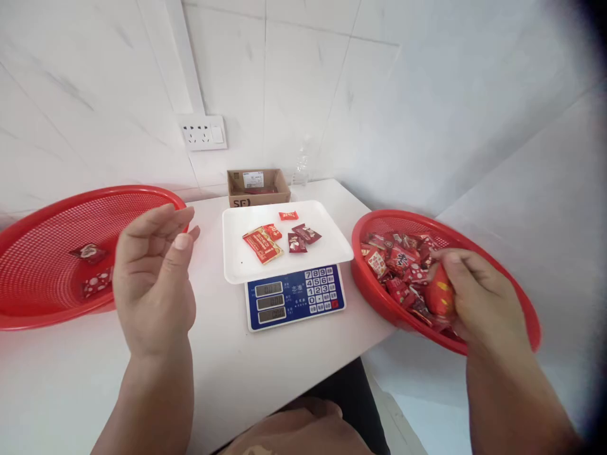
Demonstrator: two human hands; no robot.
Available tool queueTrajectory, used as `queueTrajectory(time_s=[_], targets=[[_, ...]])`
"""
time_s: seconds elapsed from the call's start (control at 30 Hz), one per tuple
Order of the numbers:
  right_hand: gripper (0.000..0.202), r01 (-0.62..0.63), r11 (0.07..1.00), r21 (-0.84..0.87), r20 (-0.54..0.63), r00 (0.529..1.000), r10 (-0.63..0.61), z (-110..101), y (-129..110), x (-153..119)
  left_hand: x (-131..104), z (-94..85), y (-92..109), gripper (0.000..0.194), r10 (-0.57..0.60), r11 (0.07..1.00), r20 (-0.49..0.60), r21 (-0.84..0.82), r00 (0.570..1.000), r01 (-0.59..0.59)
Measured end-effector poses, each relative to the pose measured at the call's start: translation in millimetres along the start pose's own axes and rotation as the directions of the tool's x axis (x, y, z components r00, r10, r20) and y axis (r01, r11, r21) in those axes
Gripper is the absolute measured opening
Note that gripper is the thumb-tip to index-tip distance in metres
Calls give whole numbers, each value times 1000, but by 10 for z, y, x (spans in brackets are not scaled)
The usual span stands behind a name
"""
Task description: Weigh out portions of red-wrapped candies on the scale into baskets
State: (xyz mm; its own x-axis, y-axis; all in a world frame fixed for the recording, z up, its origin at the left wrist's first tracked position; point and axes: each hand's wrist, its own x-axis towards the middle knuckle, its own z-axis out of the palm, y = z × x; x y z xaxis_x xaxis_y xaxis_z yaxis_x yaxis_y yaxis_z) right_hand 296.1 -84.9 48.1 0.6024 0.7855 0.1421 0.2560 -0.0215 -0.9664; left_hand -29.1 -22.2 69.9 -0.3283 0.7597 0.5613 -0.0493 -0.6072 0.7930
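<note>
Left hand (154, 287) hangs before the left basket (38, 227), fingers curved, gripping nothing. Well apart from it, the right hand (474, 297) pinches a red-and-yellow packet (441, 296) at the right basket (389, 316), over the heap (403, 260) there. Judging by how things lie, the work is only partly done: five packets (263, 245) lie on the tray (237, 265) of the scale (296, 300), two show in the left basket, and most sit in the heap, yet to be handled.
</note>
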Motion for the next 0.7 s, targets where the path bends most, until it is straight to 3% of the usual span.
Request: queueTrajectory(time_s=[0.1,0.3,0.4,0.53,0.6,0.63,0.7], targets=[[23,-36,995,96,-92,995,45,-79,115,-167,-10,16,-3,26,88,996,-58,-31,994,-89],[24,-156,957,244,42,988,150,-115,138,-168,-17,54,-21,27,175,984,-72,-8,982,-176],[27,-169,941,294,104,984,144,-101,98,-150,-31,59,-26,30,126,992,6,23,992,-126],[44,-239,928,285,224,958,178,32,98,-221,-73,50,-34,29,-1,995,237,98,972,-23],[43,-269,921,281,271,943,193,166,132,-278,-118,64,-48,28,-92,975,414,222,906,-3],[38,-264,921,285,289,940,180,248,149,-307,-150,81,-58,30,-160,955,518,295,840,0],[28,-221,931,290,338,934,116,430,170,-363,-227,137,-81,41,-327,907,704,421,630,0]])
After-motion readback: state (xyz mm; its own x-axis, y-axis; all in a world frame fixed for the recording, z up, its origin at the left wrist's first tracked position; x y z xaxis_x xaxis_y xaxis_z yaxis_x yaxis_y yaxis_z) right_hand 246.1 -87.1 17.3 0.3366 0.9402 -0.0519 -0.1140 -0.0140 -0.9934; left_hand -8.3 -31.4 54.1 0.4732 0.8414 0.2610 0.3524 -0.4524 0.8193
